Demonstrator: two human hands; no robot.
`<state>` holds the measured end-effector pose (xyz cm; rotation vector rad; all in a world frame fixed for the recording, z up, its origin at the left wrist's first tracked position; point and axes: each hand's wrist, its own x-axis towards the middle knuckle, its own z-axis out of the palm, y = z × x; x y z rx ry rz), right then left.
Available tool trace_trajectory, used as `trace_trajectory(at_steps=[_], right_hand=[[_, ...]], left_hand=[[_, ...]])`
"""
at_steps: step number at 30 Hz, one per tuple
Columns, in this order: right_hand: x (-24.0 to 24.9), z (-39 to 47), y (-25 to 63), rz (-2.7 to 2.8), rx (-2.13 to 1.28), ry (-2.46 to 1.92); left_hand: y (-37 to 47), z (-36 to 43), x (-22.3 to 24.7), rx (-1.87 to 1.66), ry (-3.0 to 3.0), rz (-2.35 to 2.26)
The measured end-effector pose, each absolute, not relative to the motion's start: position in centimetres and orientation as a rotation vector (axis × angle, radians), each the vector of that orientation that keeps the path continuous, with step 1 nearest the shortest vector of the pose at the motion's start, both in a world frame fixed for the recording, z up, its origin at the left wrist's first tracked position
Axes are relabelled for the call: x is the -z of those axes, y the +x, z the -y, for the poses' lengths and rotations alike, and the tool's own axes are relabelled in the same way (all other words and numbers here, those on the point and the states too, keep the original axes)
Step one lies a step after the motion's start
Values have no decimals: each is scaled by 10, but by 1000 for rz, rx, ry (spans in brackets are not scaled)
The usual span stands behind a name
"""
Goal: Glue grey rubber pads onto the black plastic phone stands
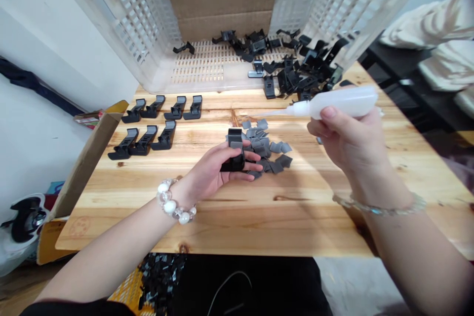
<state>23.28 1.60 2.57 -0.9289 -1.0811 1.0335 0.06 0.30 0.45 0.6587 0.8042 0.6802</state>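
Observation:
Between the thumb and fingers of my left hand [218, 165] is a black plastic clip [234, 136] with a grey pad [236, 145] on it. Just beyond those fingers lies a loose pile of small grey square pads [261, 148]. My right hand [351, 133] is wrapped round a white squeeze bottle [342, 101], held above the table on its side. The bottle's thin nozzle [274, 112] points left, over the far side of the pad pile and apart from the clip. Two rows of similar black clips [148, 138] stand on the table's left part.
A white plastic basket [148, 71] lies on its side at the back, with a jumble of black clips [292, 76] spilling from it. Cardboard [225, 0] lines it. The wooden table [244, 222] ends near my lap. Below its front edge, a yellow basket [129, 289] holds more black pieces.

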Motion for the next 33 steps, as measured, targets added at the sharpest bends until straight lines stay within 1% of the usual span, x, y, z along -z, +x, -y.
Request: trace_trajectory(at_steps=[5, 16, 24, 29, 33], right_hand=[[-28, -17, 234, 1083, -1032, -890], [-32, -16, 233, 1004, -958, -874], [-31, -20, 234, 987, -968, -944], [-44, -19, 233, 1035, -991, -927], [-69, -38, 227, 1168, -1054, -875]], left_hand=[[0, -1, -3, -586, 706, -844], [0, 0, -1, -493, 818, -840], [-2, -2, 4, -505, 806, -801], [-3, -3, 7, -505, 792, -770], [-4, -2, 4, -506, 810, -760]])
